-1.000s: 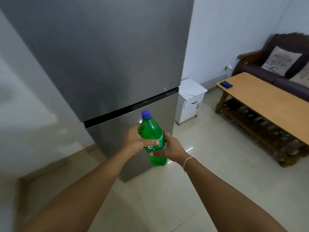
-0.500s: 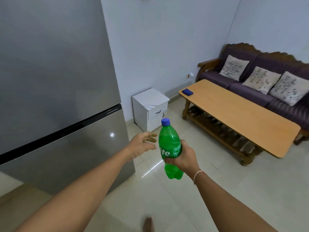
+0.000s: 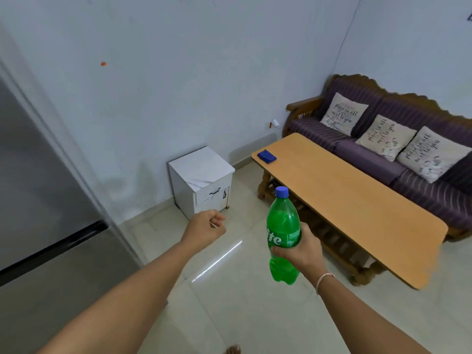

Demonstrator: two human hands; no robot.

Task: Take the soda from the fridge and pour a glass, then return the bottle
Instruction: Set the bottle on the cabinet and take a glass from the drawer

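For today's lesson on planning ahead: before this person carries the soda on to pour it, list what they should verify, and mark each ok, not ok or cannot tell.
1. Bottle firmly held: ok, the right hand grips its middle.
2. Bottle upright: ok, nearly vertical.
3. Cap on: ok, the blue cap sits on the neck.
4. Left hand free to help: ok, it holds nothing.
5. Glass ready: not ok, none in view; the table shows only a blue object.
6. Fridge door closed: ok.

Open floor [image 3: 229, 290] between fridge [image 3: 46, 226] and table [image 3: 357, 200].
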